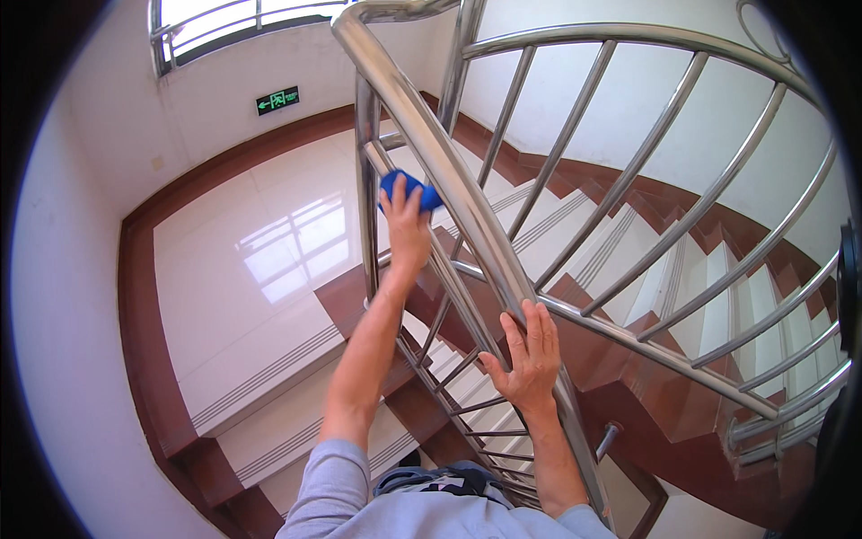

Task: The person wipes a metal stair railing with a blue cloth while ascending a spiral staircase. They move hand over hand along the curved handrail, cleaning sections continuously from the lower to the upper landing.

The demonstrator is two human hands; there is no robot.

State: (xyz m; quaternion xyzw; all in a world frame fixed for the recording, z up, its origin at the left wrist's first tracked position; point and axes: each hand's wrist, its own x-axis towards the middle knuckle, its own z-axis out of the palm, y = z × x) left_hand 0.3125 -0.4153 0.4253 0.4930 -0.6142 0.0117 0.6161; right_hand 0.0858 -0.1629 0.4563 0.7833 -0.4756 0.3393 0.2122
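Observation:
My left hand (408, 229) reaches far forward and presses a blue cloth (406, 191) onto the lower rail (441, 269) of a stainless steel stair railing, close to its upright post (367, 135). Fingers spread over the cloth, the hand looks slightly blurred. My right hand (530, 360) lies flat on the thick steel handrail (444, 162) nearer my body, with its thumb out to the side. Nothing is held in it. The handrail slopes from the bend at the top of the view down past my right forearm.
Tiled steps (289, 445) with dark red borders descend to a glossy landing (222, 269) at left. Another flight (606, 242) rises at right behind steel balusters (653, 155). A lit exit sign (277, 100) hangs low on the white wall, below a barred window (242, 20).

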